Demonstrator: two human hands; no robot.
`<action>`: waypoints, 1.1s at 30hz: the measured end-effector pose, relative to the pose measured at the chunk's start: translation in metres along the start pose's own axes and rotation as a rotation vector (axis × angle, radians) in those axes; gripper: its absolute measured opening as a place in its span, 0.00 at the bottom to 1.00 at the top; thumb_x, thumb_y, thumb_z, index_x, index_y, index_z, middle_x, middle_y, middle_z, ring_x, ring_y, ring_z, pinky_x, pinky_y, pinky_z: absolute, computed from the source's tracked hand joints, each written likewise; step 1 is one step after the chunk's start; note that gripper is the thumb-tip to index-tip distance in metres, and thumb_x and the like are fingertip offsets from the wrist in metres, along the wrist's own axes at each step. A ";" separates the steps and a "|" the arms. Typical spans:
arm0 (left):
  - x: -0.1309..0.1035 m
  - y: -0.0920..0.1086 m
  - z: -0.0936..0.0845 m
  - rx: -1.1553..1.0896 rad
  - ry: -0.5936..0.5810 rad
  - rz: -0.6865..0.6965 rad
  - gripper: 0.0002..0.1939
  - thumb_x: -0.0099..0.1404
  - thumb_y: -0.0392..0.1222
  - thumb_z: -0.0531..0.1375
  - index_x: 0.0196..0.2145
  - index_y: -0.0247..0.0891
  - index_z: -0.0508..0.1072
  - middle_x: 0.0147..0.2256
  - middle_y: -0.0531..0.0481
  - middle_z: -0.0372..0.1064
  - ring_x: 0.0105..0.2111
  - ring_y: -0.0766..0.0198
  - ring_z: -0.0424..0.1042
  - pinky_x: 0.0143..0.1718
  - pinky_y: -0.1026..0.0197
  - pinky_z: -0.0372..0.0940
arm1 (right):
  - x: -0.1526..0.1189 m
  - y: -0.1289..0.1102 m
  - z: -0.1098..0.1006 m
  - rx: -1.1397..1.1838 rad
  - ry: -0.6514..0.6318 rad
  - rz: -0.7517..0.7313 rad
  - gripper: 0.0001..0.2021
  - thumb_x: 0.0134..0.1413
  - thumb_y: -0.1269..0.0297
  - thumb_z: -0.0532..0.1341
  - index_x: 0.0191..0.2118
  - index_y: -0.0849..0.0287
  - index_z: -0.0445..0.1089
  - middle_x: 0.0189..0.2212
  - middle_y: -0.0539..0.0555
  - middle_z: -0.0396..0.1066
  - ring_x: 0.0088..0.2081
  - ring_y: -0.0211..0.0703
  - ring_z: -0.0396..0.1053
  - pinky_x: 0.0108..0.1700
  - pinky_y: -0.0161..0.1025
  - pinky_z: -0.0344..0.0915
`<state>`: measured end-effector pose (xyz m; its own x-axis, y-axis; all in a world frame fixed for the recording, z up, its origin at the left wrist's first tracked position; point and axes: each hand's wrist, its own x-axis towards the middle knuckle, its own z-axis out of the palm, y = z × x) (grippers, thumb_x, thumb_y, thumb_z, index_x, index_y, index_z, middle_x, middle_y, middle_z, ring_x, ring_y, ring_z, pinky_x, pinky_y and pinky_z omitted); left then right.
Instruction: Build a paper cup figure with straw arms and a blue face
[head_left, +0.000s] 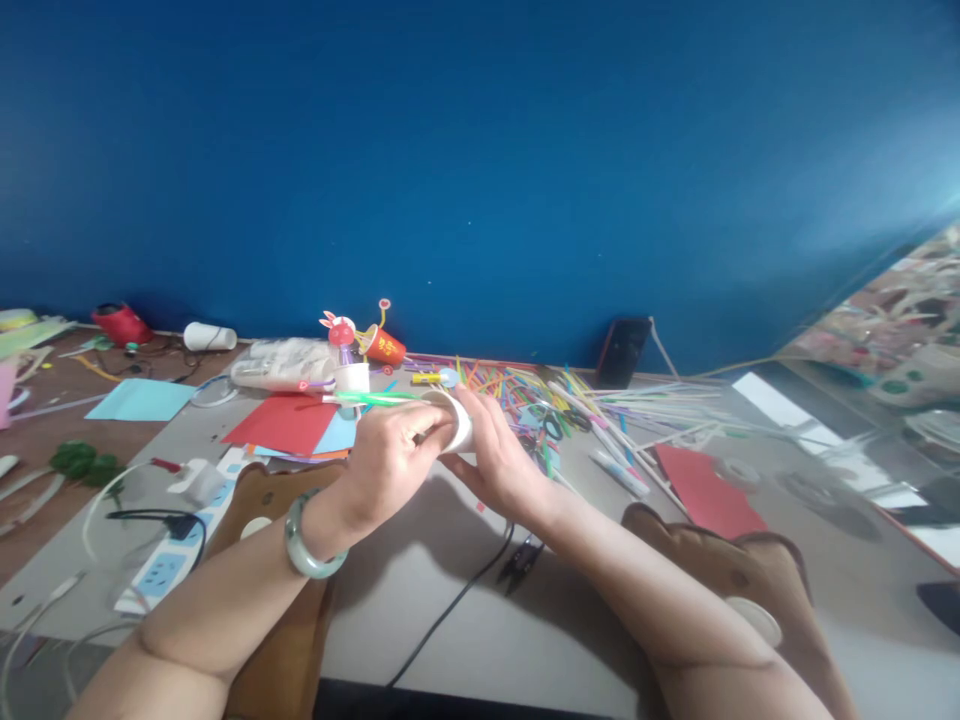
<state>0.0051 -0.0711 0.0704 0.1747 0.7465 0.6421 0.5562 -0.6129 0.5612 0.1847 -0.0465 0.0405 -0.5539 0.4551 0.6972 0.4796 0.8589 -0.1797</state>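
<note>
Site reads as a craft workspace; home or studio, you cannot tell. Your table (382, 600) stands against a blue wall (465, 180). Evidence before you: heaped thin coloured sticks (495, 385), a red paper sheet (281, 425), scissors (553, 428), a rabbit-eared cup figure (345, 353), a power strip (159, 575).

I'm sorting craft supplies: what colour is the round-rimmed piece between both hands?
The round-rimmed piece is white, seen in the head view.
</note>
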 end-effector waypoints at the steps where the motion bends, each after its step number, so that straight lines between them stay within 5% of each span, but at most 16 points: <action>1: 0.000 0.001 0.000 -0.014 -0.008 -0.032 0.11 0.65 0.37 0.59 0.25 0.36 0.73 0.25 0.52 0.70 0.26 0.68 0.65 0.31 0.65 0.60 | 0.000 0.000 0.000 -0.003 -0.001 -0.002 0.41 0.66 0.60 0.58 0.73 0.62 0.32 0.61 0.74 0.61 0.61 0.66 0.63 0.57 0.63 0.68; 7: 0.000 0.007 -0.001 -0.147 -0.097 -0.190 0.11 0.63 0.34 0.58 0.23 0.36 0.69 0.22 0.56 0.62 0.25 0.70 0.61 0.28 0.65 0.56 | 0.000 0.000 0.001 0.010 -0.021 -0.014 0.41 0.66 0.62 0.58 0.73 0.61 0.30 0.62 0.73 0.60 0.63 0.65 0.61 0.58 0.63 0.67; 17: 0.009 0.000 -0.006 -0.082 -0.148 0.029 0.08 0.66 0.30 0.55 0.31 0.37 0.71 0.31 0.51 0.71 0.32 0.65 0.69 0.36 0.63 0.62 | -0.003 0.009 0.009 0.050 0.035 0.043 0.40 0.64 0.57 0.61 0.72 0.57 0.37 0.61 0.71 0.62 0.62 0.63 0.63 0.59 0.62 0.67; 23: 0.002 -0.002 0.000 -0.067 0.011 0.026 0.09 0.67 0.31 0.57 0.44 0.40 0.66 0.38 0.49 0.75 0.38 0.62 0.76 0.39 0.63 0.68 | -0.005 0.013 0.014 0.065 0.023 0.061 0.41 0.63 0.57 0.62 0.73 0.56 0.37 0.62 0.71 0.61 0.63 0.64 0.62 0.59 0.63 0.67; 28: -0.002 0.003 0.000 -0.026 0.019 0.171 0.13 0.68 0.26 0.52 0.47 0.39 0.63 0.40 0.46 0.73 0.42 0.63 0.76 0.42 0.62 0.71 | -0.003 0.015 0.011 0.078 0.033 0.037 0.40 0.64 0.58 0.61 0.73 0.55 0.38 0.62 0.69 0.62 0.63 0.62 0.62 0.59 0.62 0.66; 33: 0.000 0.010 -0.006 0.057 0.062 0.427 0.16 0.69 0.25 0.51 0.52 0.37 0.63 0.55 0.35 0.68 0.57 0.55 0.70 0.54 0.52 0.69 | 0.004 0.023 0.005 0.195 0.119 0.149 0.31 0.62 0.55 0.63 0.67 0.57 0.55 0.59 0.67 0.67 0.60 0.60 0.65 0.59 0.58 0.66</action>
<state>0.0057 -0.0789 0.0786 0.3509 0.4113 0.8412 0.4891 -0.8466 0.2099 0.1899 -0.0232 0.0356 -0.3975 0.5594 0.7273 0.4038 0.8184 -0.4088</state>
